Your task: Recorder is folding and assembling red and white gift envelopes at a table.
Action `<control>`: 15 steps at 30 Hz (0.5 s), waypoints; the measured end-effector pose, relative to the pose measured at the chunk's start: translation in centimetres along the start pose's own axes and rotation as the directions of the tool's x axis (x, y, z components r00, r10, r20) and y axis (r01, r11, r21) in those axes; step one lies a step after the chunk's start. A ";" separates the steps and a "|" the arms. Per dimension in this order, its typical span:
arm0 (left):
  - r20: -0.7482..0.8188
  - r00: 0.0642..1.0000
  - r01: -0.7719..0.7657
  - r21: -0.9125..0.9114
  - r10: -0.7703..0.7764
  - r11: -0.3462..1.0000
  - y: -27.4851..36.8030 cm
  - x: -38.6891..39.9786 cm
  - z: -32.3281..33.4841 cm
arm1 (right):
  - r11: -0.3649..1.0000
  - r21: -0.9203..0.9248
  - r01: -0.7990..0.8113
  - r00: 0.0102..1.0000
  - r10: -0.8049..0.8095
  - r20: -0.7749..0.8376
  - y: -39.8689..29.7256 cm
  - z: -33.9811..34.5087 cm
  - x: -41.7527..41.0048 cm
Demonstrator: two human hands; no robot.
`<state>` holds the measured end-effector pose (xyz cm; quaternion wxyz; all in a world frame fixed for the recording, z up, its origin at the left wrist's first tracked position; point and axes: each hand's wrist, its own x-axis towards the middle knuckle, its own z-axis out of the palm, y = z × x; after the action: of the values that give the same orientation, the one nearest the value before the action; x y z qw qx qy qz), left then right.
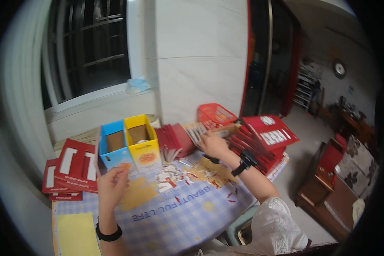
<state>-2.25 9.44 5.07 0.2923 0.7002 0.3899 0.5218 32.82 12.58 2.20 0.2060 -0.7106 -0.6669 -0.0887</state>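
Observation:
My left hand (pixel 113 184) hovers in front of a blue open-topped box (pixel 115 156), fingers bent towards the thumb. A small orange spot shows at its fingertips; I cannot tell whether it is a held thing. Beside the blue box stands a yellow open-topped box (pixel 144 147) with something white inside. My right hand (pixel 214 145) reaches to the back of the table, at a bundle of pale printed pieces (pixel 196 132) and a brown strip (pixel 228 130). Its fingertips are partly hidden, so its grip is unclear. Dark red folded card pieces (pixel 168 140) stand between the yellow box and that bundle.
Red printed card wallets (pixel 76 164) are stacked at left, more red cards (pixel 270 132) at right. A red plastic basket (pixel 216 114) stands by the wall. White and red paper scraps (pixel 169 176) litter the checked tablecloth (pixel 179 220). A yellow sheet (pixel 76 235) lies front left.

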 end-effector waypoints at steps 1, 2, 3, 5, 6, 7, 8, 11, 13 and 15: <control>0.038 0.999 -0.003 0.030 0.001 1.000 0.0 -0.1 0.4 | 0.992 0.043 0.122 0.988 -0.117 -0.105 0.0 -0.8 -2.7; 0.047 0.999 -0.029 0.053 0.027 0.998 -0.2 -0.2 0.8 | 0.978 0.053 0.203 0.974 -0.196 -0.112 -0.8 -2.6 -5.5; 0.086 0.996 -0.036 0.037 0.033 0.999 -0.5 -0.2 1.2 | 0.980 0.072 0.186 0.980 -0.179 -0.087 -1.3 -4.4 -8.6; 0.124 0.986 -0.139 0.278 0.108 0.950 -0.7 -0.5 1.4 | 0.980 0.089 0.180 0.983 -0.176 -0.046 -1.0 -5.9 -12.7; 0.122 0.983 -0.172 0.333 0.138 0.927 0.1 -0.9 2.3 | 0.984 0.114 0.138 0.988 -0.144 0.050 -0.3 -6.9 -14.8; 0.141 0.979 -0.184 0.329 0.145 0.926 0.3 -1.1 3.1 | 0.985 0.141 0.099 0.983 -0.119 0.141 0.7 -7.4 -16.6; 0.152 0.971 -0.228 0.383 0.182 0.895 0.3 -1.6 3.8 | 0.984 0.173 0.035 0.983 -0.066 0.174 2.3 -7.4 -18.0; 0.248 0.932 -0.349 0.416 0.265 0.840 0.2 -2.6 7.1 | 0.965 0.195 -0.174 0.968 0.132 0.212 9.8 -6.8 -21.9; 0.315 0.901 -0.411 0.403 0.298 0.817 0.4 -3.2 9.6 | 0.889 0.275 -0.366 0.926 0.318 0.204 15.6 -6.2 -24.0; 0.518 0.799 -0.528 0.363 0.305 0.767 0.7 -3.7 12.4 | 0.823 0.290 -0.489 0.868 0.491 0.069 21.1 -5.4 -25.8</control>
<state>9.27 5.88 0.24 0.0564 0.9179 0.2648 0.2903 51.99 -13.67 -6.99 0.3294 -0.8180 -0.4669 0.0656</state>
